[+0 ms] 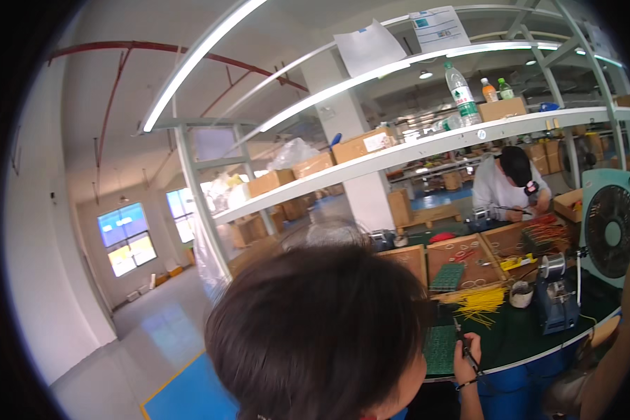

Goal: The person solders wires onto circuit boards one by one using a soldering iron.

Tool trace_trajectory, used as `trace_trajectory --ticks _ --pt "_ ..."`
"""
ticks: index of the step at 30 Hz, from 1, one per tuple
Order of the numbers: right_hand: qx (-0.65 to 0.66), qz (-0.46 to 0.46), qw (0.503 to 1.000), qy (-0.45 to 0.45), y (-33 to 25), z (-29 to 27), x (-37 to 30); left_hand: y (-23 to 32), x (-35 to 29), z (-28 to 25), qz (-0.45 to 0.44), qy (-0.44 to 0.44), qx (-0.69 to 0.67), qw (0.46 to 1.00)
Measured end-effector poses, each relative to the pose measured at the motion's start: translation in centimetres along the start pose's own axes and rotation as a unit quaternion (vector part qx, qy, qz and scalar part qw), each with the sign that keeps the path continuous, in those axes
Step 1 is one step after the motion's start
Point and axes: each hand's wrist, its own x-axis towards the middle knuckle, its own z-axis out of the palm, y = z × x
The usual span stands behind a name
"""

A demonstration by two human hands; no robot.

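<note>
Neither my left hand nor my right hand can be made out. A dark-haired person's head [315, 329] fills the lower middle, hiding much of the workbench. Beyond it, that person's hand [467, 358] is closed around a soldering iron [470, 355], its tip over a green circuit board panel [439, 348]. Yellow wires [479, 302] lie in a loose bundle behind the panel. At the lower right edge is a blurred bare limb [619, 350]; I cannot tell whose it is.
A solder wire stand [558, 301], a small pot [521, 294] and a teal fan [612, 224] stand on the right. Across the bench another person [512, 183] bends over work. An overhead shelf [413, 150] carries cardboard boxes and bottles. Blue floor marking [189, 392] lies lower left.
</note>
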Motion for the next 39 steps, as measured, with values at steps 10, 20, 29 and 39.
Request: trace_trajectory --ticks 10,20,29,39 --pt "-0.024 0.034 0.999 -0.034 2.3 2.0 1.0 -3.7 9.7 12.1 -0.102 -0.237 -0.227 0.939" --pt "0.052 0.240 0.968 -0.042 8.3 2.7 -1.2 -8.0 10.4 16.0 -0.094 -0.281 -0.277 0.914" --pt "0.006 0.093 0.995 -0.036 1.3 3.0 -0.1 -7.0 10.0 14.7 -0.150 -0.282 -0.308 0.896" --pt "-0.005 0.090 0.995 -0.036 1.4 3.0 0.0 -6.2 10.4 14.6 -0.142 -0.298 -0.296 0.896"
